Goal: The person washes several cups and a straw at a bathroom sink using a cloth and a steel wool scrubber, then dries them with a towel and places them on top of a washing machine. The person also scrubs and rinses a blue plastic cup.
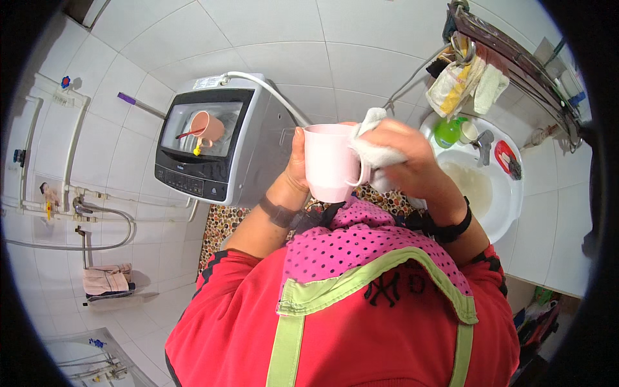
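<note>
In front of my chest is a pale pink mug (324, 164), held upright with its handle toward the right. My left hand (296, 158) is closed around its left side, the thumb near the rim; the other fingers are mostly hidden behind it. A white cloth (375, 153) is bunched in my right hand (416, 158). That hand presses the cloth against the mug's right side, by the rim and handle. Part of the cloth sticks up above my fingers, and some hangs below them.
At left stands a washing machine (222, 145), with an orange-pink cup (209, 129) and a red stick-like item on its lid. At right, a white sink (509, 209) holds cloudy water; a green bottle (446, 133), a white cup (469, 133) and a red dish (503, 153) sit around the faucet (483, 147).
</note>
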Available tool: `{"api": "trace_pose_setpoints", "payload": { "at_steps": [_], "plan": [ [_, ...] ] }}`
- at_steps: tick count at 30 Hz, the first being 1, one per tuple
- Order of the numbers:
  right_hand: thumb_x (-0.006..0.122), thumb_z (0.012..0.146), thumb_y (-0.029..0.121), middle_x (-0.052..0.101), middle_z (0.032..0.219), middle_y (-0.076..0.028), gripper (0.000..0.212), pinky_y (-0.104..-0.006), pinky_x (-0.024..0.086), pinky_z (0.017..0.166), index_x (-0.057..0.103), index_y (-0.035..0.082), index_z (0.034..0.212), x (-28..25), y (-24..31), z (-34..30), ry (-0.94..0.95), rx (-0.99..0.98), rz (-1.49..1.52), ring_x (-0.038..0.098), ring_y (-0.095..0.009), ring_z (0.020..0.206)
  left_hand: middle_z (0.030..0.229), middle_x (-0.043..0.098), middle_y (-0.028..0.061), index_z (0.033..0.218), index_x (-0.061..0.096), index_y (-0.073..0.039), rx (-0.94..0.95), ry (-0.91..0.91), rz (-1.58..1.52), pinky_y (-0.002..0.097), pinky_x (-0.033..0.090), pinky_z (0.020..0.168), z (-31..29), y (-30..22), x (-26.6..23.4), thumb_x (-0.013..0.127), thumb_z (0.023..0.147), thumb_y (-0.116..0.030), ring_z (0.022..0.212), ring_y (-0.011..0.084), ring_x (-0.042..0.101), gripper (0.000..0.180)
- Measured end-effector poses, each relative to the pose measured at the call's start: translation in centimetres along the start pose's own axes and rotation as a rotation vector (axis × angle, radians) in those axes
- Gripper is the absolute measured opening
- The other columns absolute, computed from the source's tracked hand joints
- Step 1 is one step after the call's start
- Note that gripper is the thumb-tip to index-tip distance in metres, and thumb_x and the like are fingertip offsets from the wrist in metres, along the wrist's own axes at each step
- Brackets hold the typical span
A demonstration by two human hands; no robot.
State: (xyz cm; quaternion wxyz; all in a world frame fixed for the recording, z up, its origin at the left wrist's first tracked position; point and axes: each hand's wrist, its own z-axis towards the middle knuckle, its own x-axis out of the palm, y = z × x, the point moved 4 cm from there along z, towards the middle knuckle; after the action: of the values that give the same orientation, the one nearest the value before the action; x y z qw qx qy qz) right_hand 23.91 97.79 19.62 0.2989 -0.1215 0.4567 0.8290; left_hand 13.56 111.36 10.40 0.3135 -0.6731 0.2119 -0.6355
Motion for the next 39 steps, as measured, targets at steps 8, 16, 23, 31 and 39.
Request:
{"api": "trace_pose_setpoints", "payload": {
  "at_steps": [8, 16, 23, 31, 39],
  "plan": [
    [0.049, 0.069, 0.002, 0.063, 0.085, -0.017, 0.027, -0.0343, 0.048, 0.068, 0.061, 0.005, 0.092, 1.2, -3.4, -1.0, 0.019, 0.266, -0.105, 0.059, -0.034, 0.077, 0.118, 0.053, 0.019, 0.133, 0.034, 0.004, 0.021, 0.094, -0.026, 0.039, 0.05, 0.087, -0.4, -0.2, 0.7, 0.053, 0.061, -0.083, 0.105, 0.028, 0.057, 0.114],
    [0.049, 0.077, 0.009, 0.06, 0.099, -0.008, 0.034, -0.0299, 0.044, 0.081, 0.06, -0.001, 0.108, 0.4, -4.0, -3.1, -0.414, 0.504, 0.593, 0.056, -0.015, 0.091, 0.118, 0.054, 0.0192, 0.133, 0.034, 0.003, 0.125, 0.042, 0.071, 0.0405, 0.05, 0.088, -0.3, -2.0, -0.9, 0.057, 0.064, -0.078, 0.105, 0.0279, 0.057, 0.109],
    [0.054, 0.073, -0.005, 0.046, 0.089, -0.012, 0.05, -0.0287, 0.041, 0.07, 0.056, 0.006, 0.121, 2.1, -1.4, -2.4, -0.093, 0.075, 0.021, 0.049, -0.022, 0.078, 0.128, 0.049, 0.0191, 0.135, 0.034, 0.002, 0.09, 0.049, 0.063, 0.0434, 0.046, 0.095, 0.0, -0.8, -1.2, 0.057, 0.071, -0.072, 0.115, 0.0294, 0.052, 0.1],
    [0.061, 0.07, 0.004, 0.051, 0.094, -0.014, 0.051, -0.0319, 0.044, 0.067, 0.058, 0.013, 0.12, 2.5, -1.8, -4.7, -0.107, -0.118, -0.195, 0.053, -0.028, 0.075, 0.129, 0.048, 0.0192, 0.134, 0.036, 0.0, 0.045, -0.006, -0.25, 0.0469, 0.038, 0.101, 0.6, 1.7, -1.1, 0.046, 0.073, -0.078, 0.119, 0.0317, 0.048, 0.099],
    [0.06, 0.074, 0.01, 0.057, 0.082, -0.006, 0.03, -0.0314, 0.046, 0.065, 0.064, 0.008, 0.104, 3.4, -2.7, -5.4, 0.133, 0.084, 0.044, 0.059, -0.02, 0.076, 0.11, 0.055, 0.019, 0.126, 0.044, -0.001, 0.217, -0.043, -0.368, 0.0459, 0.051, 0.081, 1.6, -0.9, -0.8, 0.039, 0.074, -0.079, 0.096, 0.0314, 0.057, 0.094]
  ]
}}
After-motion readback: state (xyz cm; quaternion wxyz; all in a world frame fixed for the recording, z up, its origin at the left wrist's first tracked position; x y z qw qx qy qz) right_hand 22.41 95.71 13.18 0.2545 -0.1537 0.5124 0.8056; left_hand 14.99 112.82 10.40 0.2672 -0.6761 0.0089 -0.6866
